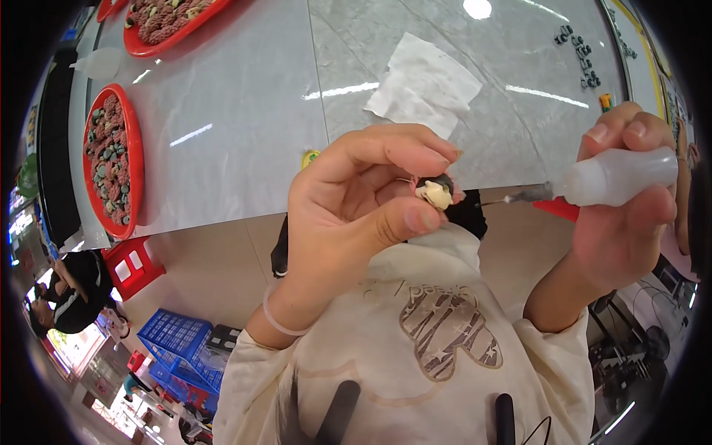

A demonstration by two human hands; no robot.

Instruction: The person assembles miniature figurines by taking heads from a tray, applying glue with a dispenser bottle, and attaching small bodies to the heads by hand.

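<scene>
Above the near edge of the pale grey table (245, 111), in the head view, the left hand (348, 215) pinches a small cream and black piece (436, 191) between thumb and fingertips, held up in the air over the person's lap. The right hand (623, 215) is wrapped around a small translucent squeeze bottle (619, 176), whose thin metal needle tip (512, 198) points at the piece and stands just beside it, not yet touching.

To do this well, I judge that the needle should meet the piece at one spot while the pinch stays firm, and that the bottle wants only a light squeeze, lest too much runs onto the fingers.

On the table lie a crumpled white tissue (426, 85) and two red trays (135, 159) full of small parts; a blue crate (178, 341) stands on the floor.
</scene>
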